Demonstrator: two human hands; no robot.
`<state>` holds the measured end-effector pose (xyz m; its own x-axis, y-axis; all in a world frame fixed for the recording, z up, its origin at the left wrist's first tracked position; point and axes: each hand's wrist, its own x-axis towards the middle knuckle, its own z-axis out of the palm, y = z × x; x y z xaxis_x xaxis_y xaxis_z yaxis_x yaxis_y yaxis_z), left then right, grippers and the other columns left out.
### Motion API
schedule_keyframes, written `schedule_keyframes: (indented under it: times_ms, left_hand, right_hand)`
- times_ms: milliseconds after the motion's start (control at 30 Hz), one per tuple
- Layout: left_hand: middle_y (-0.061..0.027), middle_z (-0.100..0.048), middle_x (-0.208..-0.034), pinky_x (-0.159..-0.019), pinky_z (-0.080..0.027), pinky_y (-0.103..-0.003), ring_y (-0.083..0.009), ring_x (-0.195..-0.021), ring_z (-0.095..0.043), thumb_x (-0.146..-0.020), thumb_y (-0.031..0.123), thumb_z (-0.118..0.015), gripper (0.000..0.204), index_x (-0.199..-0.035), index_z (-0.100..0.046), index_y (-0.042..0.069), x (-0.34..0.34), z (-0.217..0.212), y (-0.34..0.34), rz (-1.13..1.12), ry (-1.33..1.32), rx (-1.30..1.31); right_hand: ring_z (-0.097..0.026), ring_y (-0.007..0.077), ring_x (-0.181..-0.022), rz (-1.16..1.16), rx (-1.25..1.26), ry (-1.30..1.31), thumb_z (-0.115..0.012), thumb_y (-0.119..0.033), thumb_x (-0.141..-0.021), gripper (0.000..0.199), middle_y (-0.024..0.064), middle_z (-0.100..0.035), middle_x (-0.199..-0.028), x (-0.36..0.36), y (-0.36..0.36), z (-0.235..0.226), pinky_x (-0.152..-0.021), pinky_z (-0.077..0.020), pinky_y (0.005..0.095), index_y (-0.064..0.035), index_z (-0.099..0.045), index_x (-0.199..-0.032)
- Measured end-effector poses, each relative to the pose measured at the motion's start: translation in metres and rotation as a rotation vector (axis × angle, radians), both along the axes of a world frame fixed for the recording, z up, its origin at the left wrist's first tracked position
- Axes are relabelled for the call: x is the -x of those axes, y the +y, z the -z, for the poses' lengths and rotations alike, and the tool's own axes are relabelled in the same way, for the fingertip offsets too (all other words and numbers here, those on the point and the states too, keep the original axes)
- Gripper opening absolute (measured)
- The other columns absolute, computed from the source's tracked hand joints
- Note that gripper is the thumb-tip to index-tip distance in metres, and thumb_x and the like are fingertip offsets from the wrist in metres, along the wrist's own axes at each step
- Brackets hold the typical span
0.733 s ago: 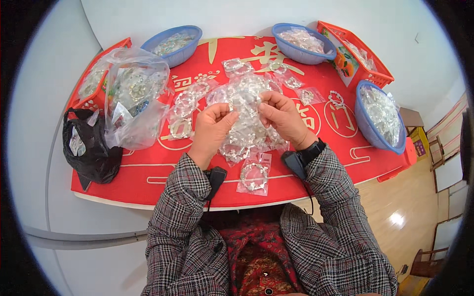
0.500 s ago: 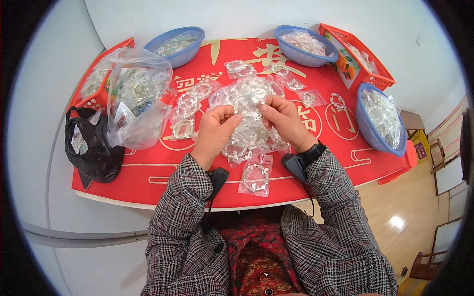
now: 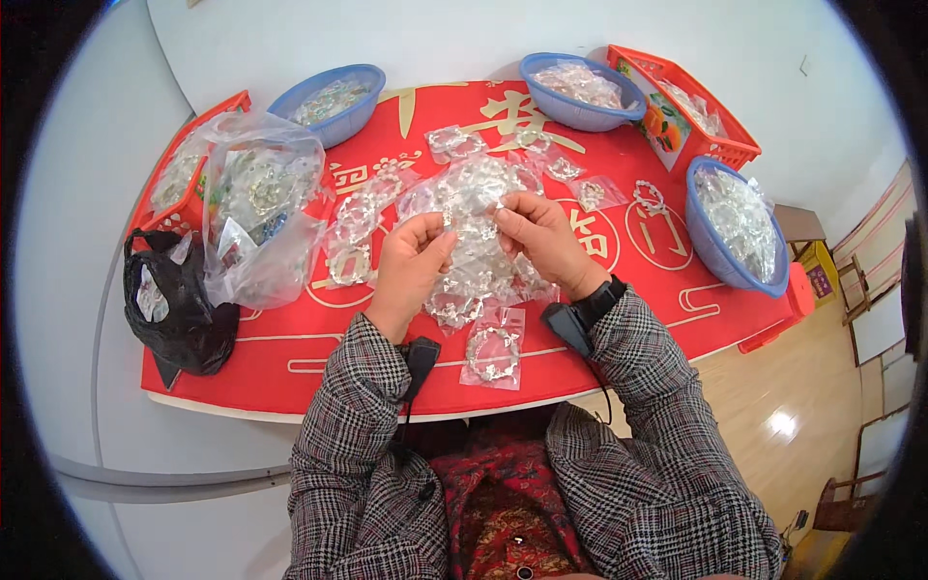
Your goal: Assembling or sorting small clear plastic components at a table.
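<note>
Over the pile of bagged bracelets (image 3: pixel 474 184) in the middle of the red table, both of my hands are raised with fingers pinched. Between thumb and fingers, my left hand (image 3: pixel 411 266) grips one side of a silvery bracelet (image 3: pixel 449 221). The other side is pinched by my right hand (image 3: pixel 549 242). Its outline blends into the shiny pile behind, so I cannot tell whether a clear bag is around it. Nearer to me, a single bracelet in a clear bag (image 3: pixel 494 353) lies flat on the table.
Blue basins (image 3: pixel 324 126) of bagged pieces stand at the back and right. Red baskets (image 3: pixel 710 140) flank the table (image 3: pixel 406 382). On the left sit a full clear plastic bag (image 3: pixel 237 275) and a black bag (image 3: pixel 198 338). More bagged bracelets (image 3: pixel 358 217) lie around the pile.
The whole view has shifted slightly, moving the table and things a little left and down. My hands keep nearly the same pinched pose over the pile.
</note>
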<state>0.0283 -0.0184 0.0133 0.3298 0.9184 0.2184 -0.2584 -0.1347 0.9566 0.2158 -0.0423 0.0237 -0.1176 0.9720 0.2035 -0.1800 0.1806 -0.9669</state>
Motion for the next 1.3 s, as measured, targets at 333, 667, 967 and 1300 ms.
schedule_keyframes:
  times_ms: [333,667,967,1300]
  left_hand:
    - [-0.0022,-0.058,-0.073,-0.052,-0.042,-0.022,-0.0071,-0.060,-0.051,-0.078,0.009,-0.060,0.020,-0.095,-0.057,-0.002,0.007,0.023,0.015,-0.051,0.181,-0.108]
    - [-0.0003,-0.057,-0.076,-0.052,-0.043,-0.020,-0.0045,-0.061,-0.051,-0.081,0.009,-0.058,0.021,-0.098,-0.054,-0.002,0.005,0.007,0.000,-0.092,0.182,-0.160]
    - [0.0008,-0.055,-0.073,-0.052,-0.042,-0.020,-0.0047,-0.059,-0.050,-0.081,0.009,-0.057,0.017,-0.095,-0.054,-0.001,0.006,-0.001,0.000,-0.067,0.097,-0.098]
    - [-0.0002,-0.049,-0.060,-0.046,-0.037,-0.025,-0.0091,-0.051,-0.044,-0.078,0.011,-0.051,0.011,-0.070,-0.054,0.004,0.126,-0.119,0.053,-0.478,0.361,-0.607]
  right_hand:
    - [-0.044,0.0047,-0.054,0.121,-0.060,-0.309,-0.053,-0.019,-0.086,0.016,-0.0026,-0.050,-0.062,0.007,-0.004,-0.009,-0.047,-0.0325,0.0197,-0.0039,-0.056,-0.086]
    - [-0.046,0.0055,-0.054,0.099,-0.090,-0.011,-0.053,-0.015,-0.087,0.011,-0.0018,-0.053,-0.068,0.013,-0.003,0.003,-0.048,-0.0361,0.0194,-0.0045,-0.057,-0.088]
    - [-0.048,0.0060,-0.055,0.062,-0.084,0.051,-0.050,-0.020,-0.090,0.014,-0.0005,-0.056,-0.075,-0.001,0.008,0.014,-0.047,-0.0375,0.0180,-0.0071,-0.057,-0.091]
    - [-0.049,0.0071,-0.056,0.143,-0.047,0.093,-0.050,-0.021,-0.090,0.019,0.0017,-0.056,-0.073,-0.011,0.006,0.010,-0.050,-0.0388,0.0202,-0.0035,-0.057,-0.092]
